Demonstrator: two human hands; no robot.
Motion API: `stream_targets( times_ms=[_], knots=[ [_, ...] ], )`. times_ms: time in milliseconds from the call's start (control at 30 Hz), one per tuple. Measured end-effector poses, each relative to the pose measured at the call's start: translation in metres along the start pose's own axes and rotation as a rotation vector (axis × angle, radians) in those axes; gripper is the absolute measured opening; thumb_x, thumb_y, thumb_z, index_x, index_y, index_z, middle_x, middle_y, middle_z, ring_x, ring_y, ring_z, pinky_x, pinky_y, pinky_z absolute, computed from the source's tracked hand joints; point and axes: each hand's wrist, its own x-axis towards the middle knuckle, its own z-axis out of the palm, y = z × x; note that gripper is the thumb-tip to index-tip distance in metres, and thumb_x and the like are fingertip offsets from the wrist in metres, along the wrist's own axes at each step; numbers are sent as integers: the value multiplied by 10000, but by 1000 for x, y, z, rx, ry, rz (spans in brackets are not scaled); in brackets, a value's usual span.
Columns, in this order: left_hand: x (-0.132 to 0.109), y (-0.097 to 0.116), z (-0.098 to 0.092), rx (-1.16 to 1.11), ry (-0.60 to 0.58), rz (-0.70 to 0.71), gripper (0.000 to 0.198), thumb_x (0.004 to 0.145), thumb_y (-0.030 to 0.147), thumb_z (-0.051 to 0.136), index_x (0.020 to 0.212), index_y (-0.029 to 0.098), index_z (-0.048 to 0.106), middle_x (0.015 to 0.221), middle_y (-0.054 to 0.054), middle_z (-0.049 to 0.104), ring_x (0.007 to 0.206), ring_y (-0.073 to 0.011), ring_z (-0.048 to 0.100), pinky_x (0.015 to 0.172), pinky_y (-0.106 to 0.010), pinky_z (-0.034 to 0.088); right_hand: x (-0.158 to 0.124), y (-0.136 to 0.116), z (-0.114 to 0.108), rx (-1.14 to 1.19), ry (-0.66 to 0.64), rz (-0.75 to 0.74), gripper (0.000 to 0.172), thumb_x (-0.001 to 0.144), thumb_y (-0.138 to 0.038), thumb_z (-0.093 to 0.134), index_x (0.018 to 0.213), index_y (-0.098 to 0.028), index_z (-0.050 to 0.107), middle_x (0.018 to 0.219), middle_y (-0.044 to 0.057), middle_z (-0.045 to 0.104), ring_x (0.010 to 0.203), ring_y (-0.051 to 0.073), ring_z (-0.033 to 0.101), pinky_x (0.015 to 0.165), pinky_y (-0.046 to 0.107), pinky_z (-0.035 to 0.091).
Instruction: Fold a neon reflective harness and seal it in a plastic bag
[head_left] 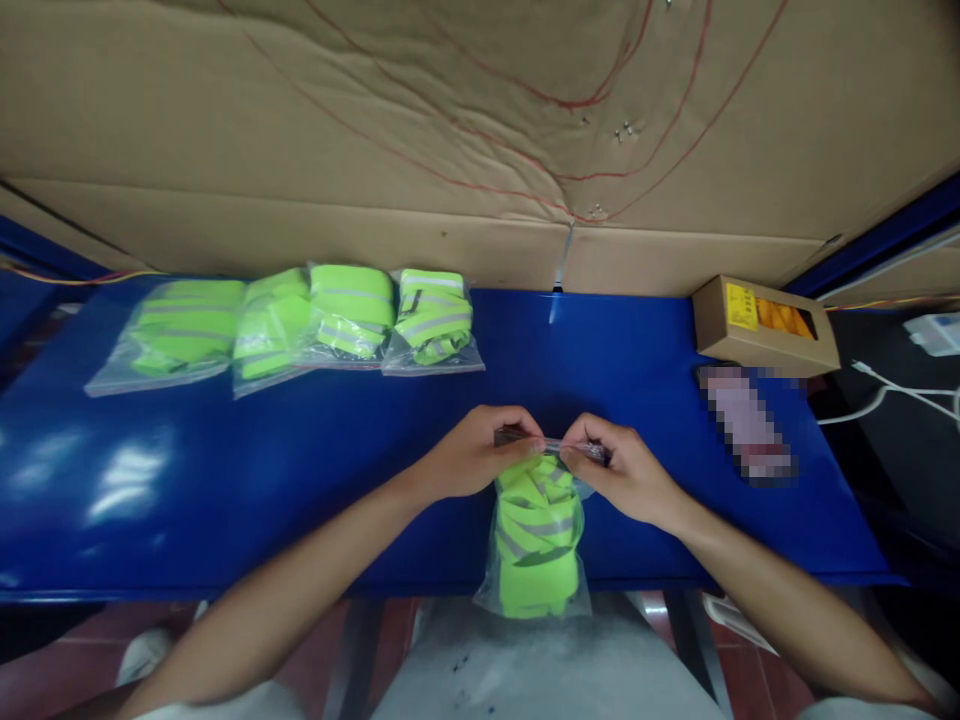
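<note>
A clear zip bag [536,540] holds folded neon-yellow fabric with grey reflective stripes. It hangs at the front edge of the blue table, its closure end pointing away from me. My left hand [487,450] pinches the left part of the closure between thumb and fingers. Close by on the right, my right hand [619,465] pinches the same closure strip, thumb pressed on top. Whether the seal is closed all along cannot be made out, since the fingers cover much of it.
Several similar filled bags [352,310] lie in a row at the back left of the blue table [600,350]. A cardboard box [765,325] with orange contents sits at the back right, a phone [746,420] in front of it. White cables [892,395] run beyond the right edge.
</note>
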Motion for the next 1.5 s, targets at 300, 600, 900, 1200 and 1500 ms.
stream_targets(
  times_ms=[300,600,900,1200,1500],
  knots=[
    [4,4,-10,4,-87,-54,322,897,433,733,997,128,766,914,-55,759,817,-134,648,742,-231,462,1,3,0,24,-32,32,258,972,-414,639,868,-178,655,735,-19,607,641,96,501,587,229,371],
    [5,7,-29,133,-80,-17,331,877,448,740,944,125,768,868,-51,750,788,-141,645,726,-237,465,0,2,-6,39,-39,47,270,966,-437,650,854,-192,643,749,-8,623,652,113,530,586,234,395],
    [1,10,-25,204,-101,-18,372,919,489,693,985,139,801,873,-51,771,782,-145,651,695,-229,451,3,-3,-7,13,-55,30,239,956,-405,646,867,-184,669,760,-4,649,685,112,560,615,232,417],
    [3,8,-39,221,-130,-33,383,871,492,756,1003,134,789,913,-68,780,834,-160,673,734,-237,477,2,-2,-8,-67,-62,-23,201,968,-360,621,864,-193,663,758,-10,665,670,104,559,599,230,400],
    [4,12,-41,307,-120,14,353,877,483,745,922,137,798,843,-52,757,777,-141,627,698,-230,444,1,-1,-8,-115,-78,-31,239,1006,-393,582,887,-198,654,780,-6,669,689,110,578,592,228,400]
  ],
)
